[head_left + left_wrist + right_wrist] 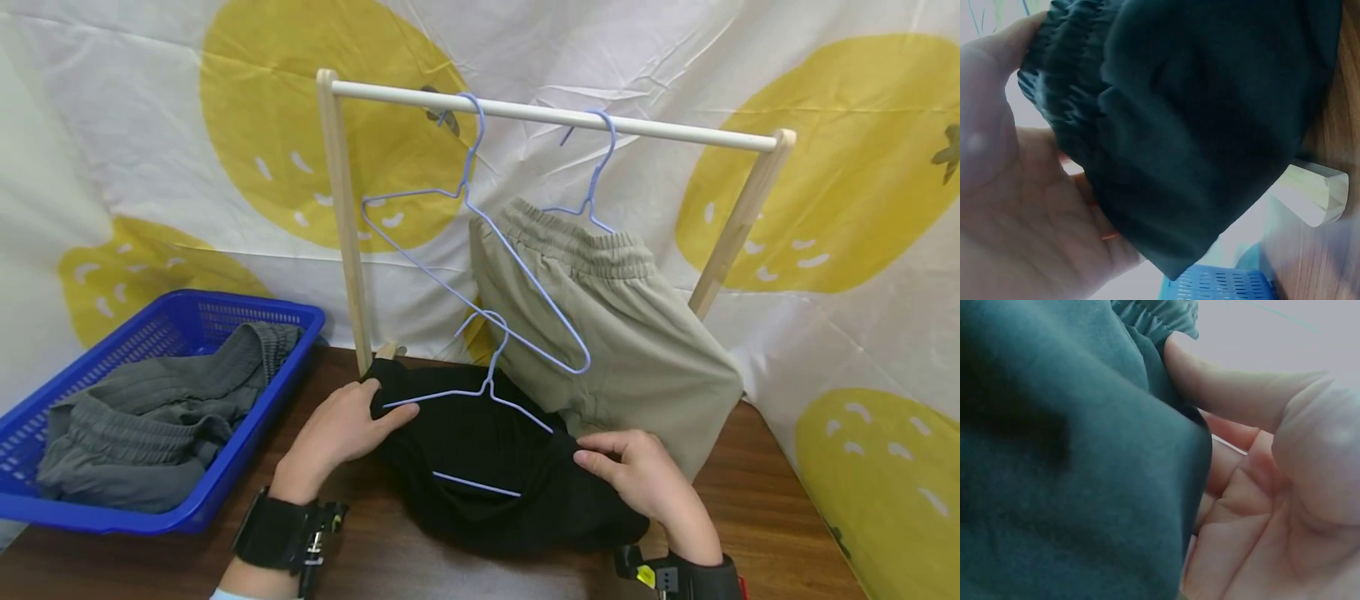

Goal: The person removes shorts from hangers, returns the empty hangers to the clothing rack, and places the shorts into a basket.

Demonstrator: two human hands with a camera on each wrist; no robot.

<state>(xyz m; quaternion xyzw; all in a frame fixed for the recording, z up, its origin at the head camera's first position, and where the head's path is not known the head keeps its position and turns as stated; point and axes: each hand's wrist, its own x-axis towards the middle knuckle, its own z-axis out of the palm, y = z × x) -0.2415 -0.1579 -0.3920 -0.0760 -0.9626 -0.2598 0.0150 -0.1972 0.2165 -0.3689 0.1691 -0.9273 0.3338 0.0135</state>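
Black shorts (577, 508) with a gathered elastic waistband (1072, 81) are held above the brown table, on a light-purple hanger (491, 385). The hanger's hook sticks up from the waist, and its lower bar shows inside the opening. My left hand (337, 427) pinches the left side of the waistband, thumb on the near side. On the other side my right hand (648, 479) pinches the cloth between thumb and fingers. Close up in the right wrist view, the right thumb (1229, 387) presses on the fabric just below the gathers. Folds hide the hanger's ends.
Behind stands a wooden rack with a white rail (675, 129). From it hang a bare purple hanger (525, 271) and beige shorts (622, 350) on another hanger. At left a blue basket (300, 312) holds grey clothing (165, 417). A lemon-patterned cloth (637, 42) backs the table.
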